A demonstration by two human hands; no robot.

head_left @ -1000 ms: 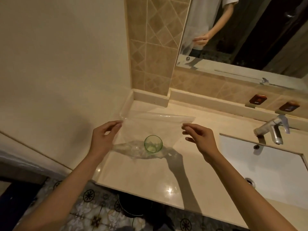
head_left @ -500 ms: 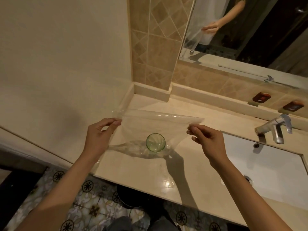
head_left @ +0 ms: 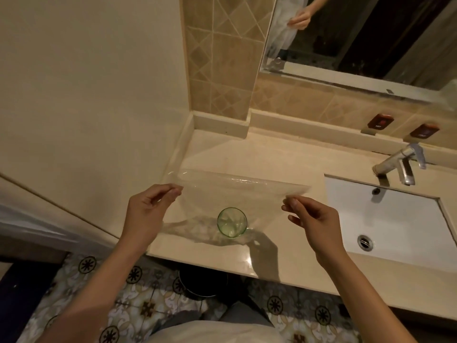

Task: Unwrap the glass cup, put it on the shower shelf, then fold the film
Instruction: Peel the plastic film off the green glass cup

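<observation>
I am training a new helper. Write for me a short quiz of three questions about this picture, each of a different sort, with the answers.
1. True or false: the glass cup stands inside the sink.
2. Multiple choice: what does each hand pinch? A) the faucet B) an upper corner of the clear film C) the rim of the cup
3. Short answer: on which side of the sink does the cup stand, as the person sees it?

Key
1. False: it stands on the counter.
2. B: left hand and right hand hold the film spread above the cup.
3. To the left.
</observation>
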